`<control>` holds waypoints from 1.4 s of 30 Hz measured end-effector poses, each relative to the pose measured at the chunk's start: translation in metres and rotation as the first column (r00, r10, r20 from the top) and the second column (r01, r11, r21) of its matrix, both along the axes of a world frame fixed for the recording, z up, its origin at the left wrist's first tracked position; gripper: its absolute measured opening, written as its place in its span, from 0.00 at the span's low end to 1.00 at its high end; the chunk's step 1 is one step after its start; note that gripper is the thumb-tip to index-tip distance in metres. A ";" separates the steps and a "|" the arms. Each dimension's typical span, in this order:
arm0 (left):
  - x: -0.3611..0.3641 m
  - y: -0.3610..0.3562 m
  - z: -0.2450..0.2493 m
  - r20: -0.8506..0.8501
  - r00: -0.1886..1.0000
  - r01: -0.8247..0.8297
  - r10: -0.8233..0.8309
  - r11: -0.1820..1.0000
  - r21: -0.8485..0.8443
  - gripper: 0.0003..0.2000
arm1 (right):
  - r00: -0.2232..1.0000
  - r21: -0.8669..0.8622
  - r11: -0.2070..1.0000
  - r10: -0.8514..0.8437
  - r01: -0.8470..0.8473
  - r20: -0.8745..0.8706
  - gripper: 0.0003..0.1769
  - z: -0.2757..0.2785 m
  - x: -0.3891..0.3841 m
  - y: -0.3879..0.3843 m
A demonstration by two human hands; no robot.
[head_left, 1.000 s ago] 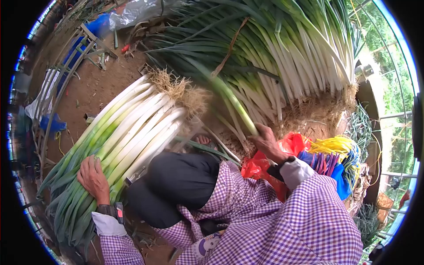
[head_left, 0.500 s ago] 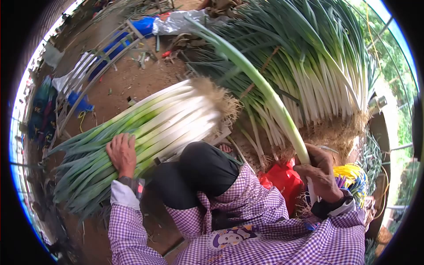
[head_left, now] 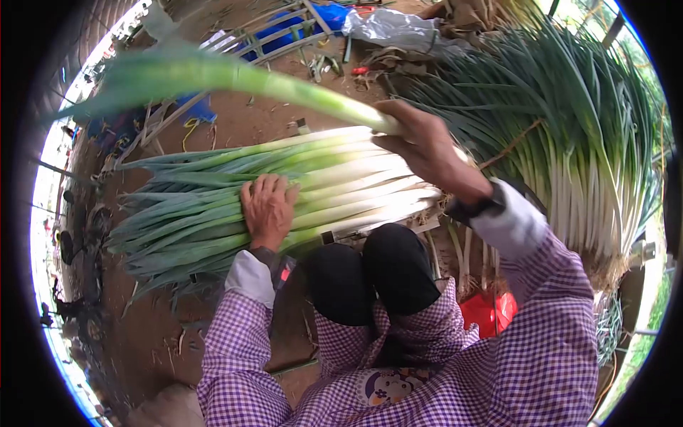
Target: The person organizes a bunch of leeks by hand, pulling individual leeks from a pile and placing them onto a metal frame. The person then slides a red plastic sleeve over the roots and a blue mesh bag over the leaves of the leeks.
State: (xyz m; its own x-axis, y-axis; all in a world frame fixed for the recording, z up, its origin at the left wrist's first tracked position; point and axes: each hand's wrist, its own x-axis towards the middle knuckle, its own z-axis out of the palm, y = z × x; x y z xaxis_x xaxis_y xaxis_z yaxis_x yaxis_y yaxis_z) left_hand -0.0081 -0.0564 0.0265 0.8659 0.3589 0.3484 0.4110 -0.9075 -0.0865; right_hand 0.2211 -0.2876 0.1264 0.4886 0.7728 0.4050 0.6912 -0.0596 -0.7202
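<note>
My right hand (head_left: 434, 146) is wrapped round the white lower stem of a single leek (head_left: 313, 95). That leek is held above the pile, its green leaves pointing left and blurred by motion. Below it lies a pile of leeks (head_left: 356, 178), side by side, white ends to the right and dark green leaves to the left. My left hand (head_left: 269, 208) rests on top of the pile with its fingers spread, where the stems turn from pale to green. My right forearm hides part of the pile's root ends.
A large stack of leeks (head_left: 569, 142) stands on the right, roots down. A red plastic bag (head_left: 489, 313) lies by my right knee. At the back are a slatted frame (head_left: 284, 32), blue material (head_left: 281, 34) and a silver sheet (head_left: 391, 28). My knees (head_left: 398, 267) border the pile.
My right hand has carried the single leek from my right side up and left over the pile, tilting it nearly level. My left hand stays on the pile while the view has shifted.
</note>
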 end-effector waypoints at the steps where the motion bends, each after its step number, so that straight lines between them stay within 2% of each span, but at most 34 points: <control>1: -0.001 0.001 -0.001 0.012 1.000 0.006 -0.006 1.000 -0.008 0.16 | 0.998 0.117 0.992 0.054 -0.050 -0.034 0.22 -0.036 0.006 0.028; 2: -0.001 0.002 -0.001 0.013 1.000 0.002 -0.002 1.000 -0.009 0.16 | 0.994 0.127 0.990 0.050 -0.063 0.098 0.21 -0.059 0.008 0.049; 3: -0.001 0.001 -0.001 0.013 1.000 0.001 -0.001 1.000 -0.013 0.16 | 0.988 0.141 0.988 0.050 -0.070 0.145 0.21 -0.092 0.012 0.068; 4: 0.000 0.001 -0.002 0.018 1.000 0.001 0.000 1.000 -0.016 0.17 | 0.991 0.088 0.994 0.055 -0.066 0.119 0.22 -0.132 0.016 0.082; 5: 0.001 0.001 -0.003 0.007 1.000 -0.014 0.014 0.999 -0.040 0.17 | 0.968 0.026 0.993 0.107 -0.116 0.227 0.22 -0.170 0.024 0.091; 6: 0.000 0.002 -0.003 0.007 1.000 -0.013 0.013 0.999 -0.041 0.17 | 0.959 -0.020 0.994 0.109 -0.108 0.262 0.21 -0.180 0.016 0.091; 7: 0.000 0.002 -0.003 0.009 1.000 -0.011 0.011 0.999 -0.040 0.18 | 0.960 0.030 0.994 0.097 -0.108 0.261 0.21 -0.186 0.018 0.094; 8: 0.001 0.002 -0.004 0.014 1.000 -0.010 0.010 0.999 -0.041 0.18 | 0.961 0.078 0.991 0.086 -0.109 0.262 0.21 -0.186 0.020 0.096; 11: 0.003 0.000 -0.004 0.005 1.000 -0.007 0.008 0.999 -0.036 0.19 | 0.972 0.069 0.991 0.095 -0.112 0.215 0.22 -0.185 0.020 0.088; 17: 0.001 0.002 -0.006 0.029 1.000 0.003 -0.003 1.000 -0.019 0.19 | 0.989 -0.102 0.984 0.142 -0.145 -0.037 0.19 -0.178 0.026 0.084; 21: 0.000 0.002 -0.006 0.057 0.998 0.017 -0.016 0.999 -0.030 0.20 | 0.979 -0.177 0.969 0.147 -0.171 -0.141 0.17 -0.175 0.029 0.083; 24: -0.002 0.001 -0.003 0.084 0.996 0.036 -0.032 0.998 -0.049 0.19 | 0.976 -0.134 0.974 0.164 -0.183 -0.141 0.16 -0.183 0.033 0.085; 27: -0.001 0.000 0.002 0.111 0.992 0.065 -0.057 0.995 -0.069 0.18 | 0.980 -0.108 0.975 0.189 -0.194 -0.056 0.14 -0.192 0.039 0.088; 33: -0.006 0.002 0.012 0.133 0.984 0.136 -0.121 0.984 -0.113 0.16 | 0.980 -0.243 0.955 0.136 -0.168 -0.143 0.16 -0.193 0.037 0.087; 35: -0.006 0.005 0.020 0.132 0.985 0.136 -0.115 0.978 -0.158 0.15 | 0.983 -0.199 0.966 0.147 -0.167 -0.111 0.14 -0.197 0.038 0.090; 38: 0.001 0.025 0.036 0.106 0.989 0.119 -0.107 0.987 -0.105 0.15 | 0.986 -0.172 0.973 0.142 -0.156 -0.091 0.13 -0.204 0.039 0.091; 39: 0.006 0.036 0.039 0.038 0.997 0.078 -0.073 0.985 -0.155 0.15 | 0.986 -0.170 0.974 0.139 -0.152 -0.089 0.13 -0.205 0.038 0.090; 42: 0.019 0.073 0.036 -0.016 0.984 0.170 -0.176 0.970 -0.174 0.16 | 0.986 -0.132 0.980 0.141 -0.151 -0.088 0.13 -0.205 0.038 0.089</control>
State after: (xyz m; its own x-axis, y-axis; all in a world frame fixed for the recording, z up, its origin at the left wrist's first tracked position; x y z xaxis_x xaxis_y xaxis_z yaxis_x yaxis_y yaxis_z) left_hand 0.0109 0.0167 0.0623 0.9294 0.2548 0.2670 0.2460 -0.9670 0.0664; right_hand 0.2590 -0.1986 -0.0790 0.3921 0.8840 0.2547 0.6421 -0.0647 -0.7639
